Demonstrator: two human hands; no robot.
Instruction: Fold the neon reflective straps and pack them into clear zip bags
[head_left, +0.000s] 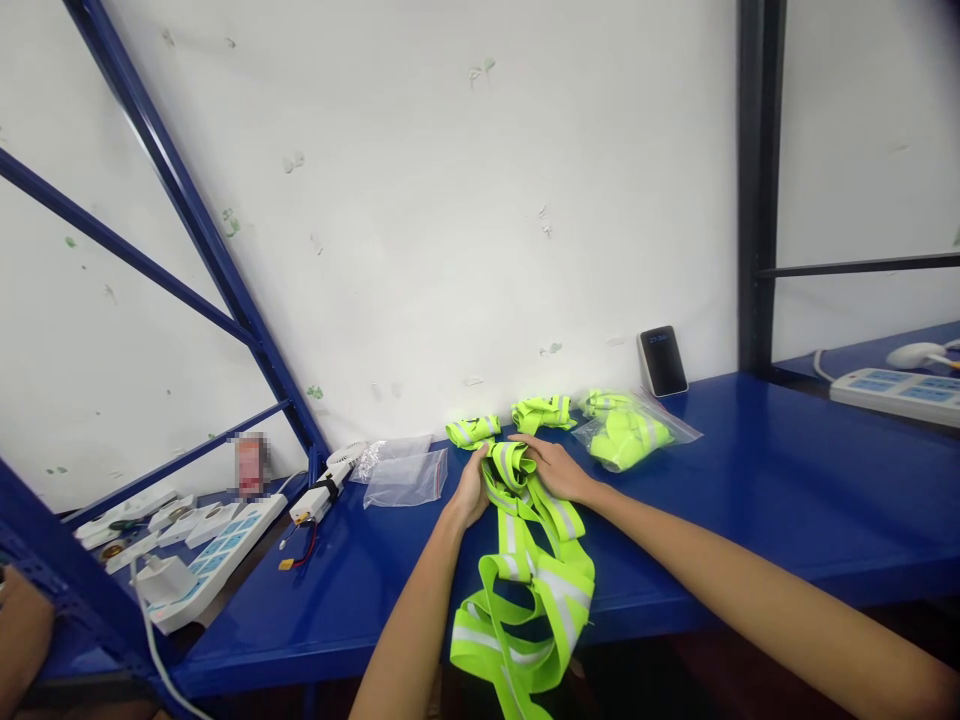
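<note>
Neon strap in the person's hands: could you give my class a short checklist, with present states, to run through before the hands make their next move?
1. Both hands on the neon strap: ok; left hand and right hand flank its coiled upper part.
2. Loose length gathered up: not ok; it falls in open loops past the front edge of the blue table.
3. Flat plastic bag clear of the strap: ok; it lies to the left of the left hand.
4. Filled bag sealed: cannot tell.
5. Red-and-black lead clear of the strap: ok; it lies well to the left.
</note>
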